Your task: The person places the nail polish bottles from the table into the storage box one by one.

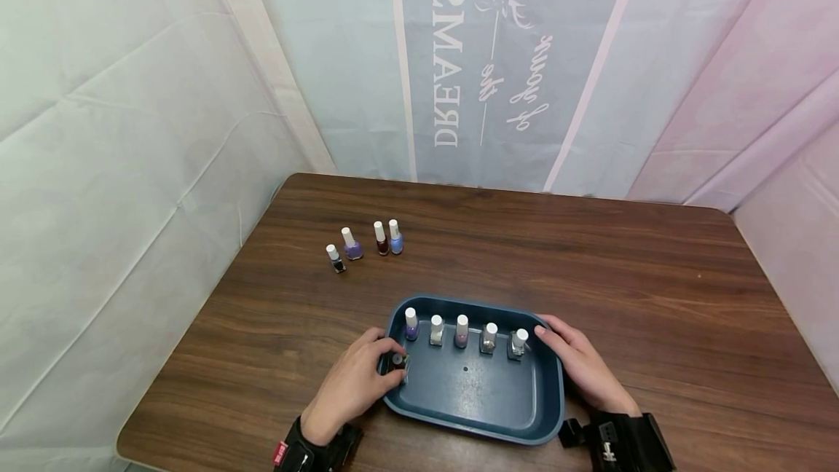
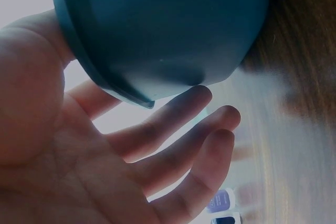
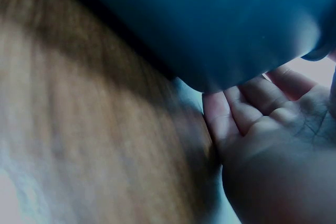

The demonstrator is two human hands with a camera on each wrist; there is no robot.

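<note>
A blue plastic tray [image 1: 472, 414] sits on the table with several white-capped nail polish bottles in a row along its far side, among them a purple bottle [image 1: 411, 325] and a mauve bottle [image 1: 462, 332]. At the tray's left end my left hand [image 1: 357, 377] pinches a dark nail polish bottle [image 1: 397, 361] between thumb and index finger, inside the rim. Its other fingers [image 2: 184, 156] extend outside the tray wall in the left wrist view. My right hand [image 1: 586, 366] grips the tray's right end, thumb over the rim and fingers [image 3: 252, 103] against the outer wall.
Beyond the tray, to the left, stand a black bottle [image 1: 336, 259], a violet bottle [image 1: 352, 245], a dark red bottle [image 1: 381, 239] and a light blue bottle [image 1: 395, 237]. The wooden table [image 1: 623, 268] meets a printed curtain [image 1: 485, 57] at the back.
</note>
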